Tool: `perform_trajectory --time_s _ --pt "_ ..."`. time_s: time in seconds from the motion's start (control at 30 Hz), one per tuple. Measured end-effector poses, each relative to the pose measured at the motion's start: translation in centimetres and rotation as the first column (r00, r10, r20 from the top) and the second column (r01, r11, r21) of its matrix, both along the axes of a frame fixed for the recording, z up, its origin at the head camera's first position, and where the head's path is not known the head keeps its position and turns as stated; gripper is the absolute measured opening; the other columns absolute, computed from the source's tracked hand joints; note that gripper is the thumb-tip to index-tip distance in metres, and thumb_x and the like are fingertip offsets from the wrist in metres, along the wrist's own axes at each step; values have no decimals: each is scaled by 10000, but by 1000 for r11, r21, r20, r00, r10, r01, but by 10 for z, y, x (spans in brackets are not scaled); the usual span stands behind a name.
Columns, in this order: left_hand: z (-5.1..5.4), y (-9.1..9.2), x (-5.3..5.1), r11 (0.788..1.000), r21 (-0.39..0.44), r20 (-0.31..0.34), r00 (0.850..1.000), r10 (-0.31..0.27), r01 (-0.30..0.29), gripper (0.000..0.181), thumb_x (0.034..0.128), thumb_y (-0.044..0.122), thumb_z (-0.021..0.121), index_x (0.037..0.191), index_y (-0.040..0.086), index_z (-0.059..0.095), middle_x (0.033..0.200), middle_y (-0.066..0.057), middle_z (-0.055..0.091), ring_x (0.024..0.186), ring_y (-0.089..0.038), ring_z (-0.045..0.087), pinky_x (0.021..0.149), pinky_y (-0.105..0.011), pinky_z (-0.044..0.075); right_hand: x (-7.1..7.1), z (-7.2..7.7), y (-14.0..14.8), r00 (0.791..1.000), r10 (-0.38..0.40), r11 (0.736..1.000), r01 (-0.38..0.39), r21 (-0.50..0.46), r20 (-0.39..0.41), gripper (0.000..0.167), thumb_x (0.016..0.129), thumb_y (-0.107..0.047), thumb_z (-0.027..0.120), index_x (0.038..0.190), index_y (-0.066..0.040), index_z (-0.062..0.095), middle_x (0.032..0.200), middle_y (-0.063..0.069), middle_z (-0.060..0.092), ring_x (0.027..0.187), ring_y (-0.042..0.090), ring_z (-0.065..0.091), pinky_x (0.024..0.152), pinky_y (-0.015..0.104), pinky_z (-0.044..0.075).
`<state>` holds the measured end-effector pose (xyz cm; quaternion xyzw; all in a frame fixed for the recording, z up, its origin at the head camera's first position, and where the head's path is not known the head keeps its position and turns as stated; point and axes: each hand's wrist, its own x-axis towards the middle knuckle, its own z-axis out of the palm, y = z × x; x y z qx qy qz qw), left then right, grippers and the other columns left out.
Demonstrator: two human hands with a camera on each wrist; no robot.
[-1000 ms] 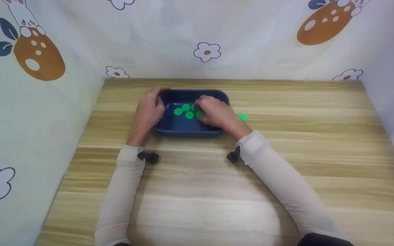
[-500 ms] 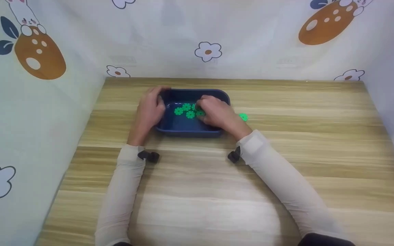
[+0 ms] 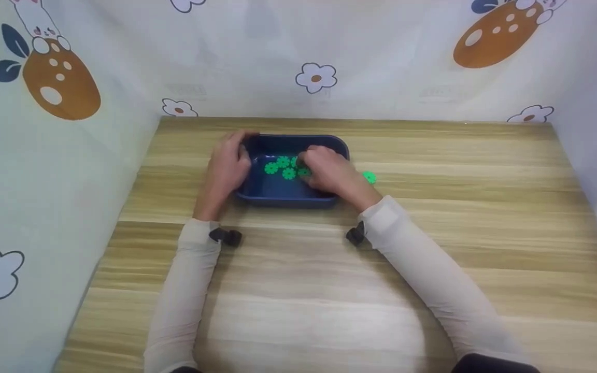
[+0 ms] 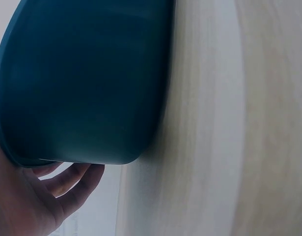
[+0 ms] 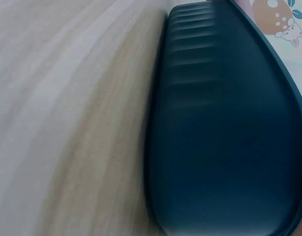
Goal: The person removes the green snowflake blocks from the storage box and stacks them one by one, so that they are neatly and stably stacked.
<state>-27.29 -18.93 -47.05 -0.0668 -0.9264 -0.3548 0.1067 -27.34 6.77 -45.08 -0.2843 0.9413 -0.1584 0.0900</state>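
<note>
A dark blue rectangular plastic tub (image 3: 288, 201) sits on the wooden table. My left hand (image 3: 228, 166) grips its left end, thumb inside the wall and the other fingers outside. In the left wrist view, the fingers (image 4: 84, 184) show beyond the tub's wall. Several green flower-shaped discs (image 3: 288, 173) with notched edges lie on the tub's floor. My right hand (image 3: 329, 168) reaches over the right end into the tub, its thumb and fingers curled round one green disc (image 3: 303, 171). That hand partly covers the discs. The right wrist view shows mostly the tub's outer wall (image 5: 224, 137).
One more green disc (image 3: 369, 177) lies on the table just outside the tub, beside the right wrist. The wood-grain table (image 3: 303, 290) stretches in front and to both sides. Walls with flower and rabbit prints (image 3: 246, 67) enclose the back and sides.
</note>
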Motion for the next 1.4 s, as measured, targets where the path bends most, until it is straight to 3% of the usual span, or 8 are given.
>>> perform_trajectory --time_s 0.13,0.4,0.67,1.03,1.4 --pt "0 0 0 1000 -2 6 1000 0 0 499 997 -11 467 1398 168 704 1458 -124 674 1401 -305 602 1200 -529 473 -1 1 0 999 -4 1000 4 -2 40 344 975 -170 766 1296 -46 751 1279 171 725 1179 324 667 1067 507 579" --pt "0 0 0 1000 -7 -20 1000 -2 2 500 996 -8 451 1386 159 717 1442 -122 687 1396 -297 605 1203 -506 469 -3 0 2 1000 12 999 -11 -35 23 370 858 -201 815 1186 -38 766 1076 125 732 917 299 631 816 499 594" --pt "2 -1 0 1000 -7 2 1000 2 -2 486 1014 4 448 1393 158 711 1445 -115 689 1397 -297 605 1210 -514 465 0 -2 2 998 54 998 -54 -17 -24 410 877 -293 840 1199 -48 771 1067 123 731 935 292 647 820 491 606" --pt "4 1 2 1000 -17 21 1000 0 0 480 1015 9 459 1401 163 702 1465 -110 680 1415 -305 591 1228 -525 446 2 -4 7 993 97 991 -102 -86 -62 412 899 -260 812 1233 -21 768 1135 143 714 1026 294 658 917 481 608" --pt "1 0 0 1000 -14 -20 1000 -8 8 471 1022 12 445 1382 154 713 1429 -100 701 1384 -290 616 1215 -500 466 -2 -3 11 990 129 949 -142 -283 -62 346 909 -221 816 1188 -18 793 1128 137 746 991 268 668 888 416 606"
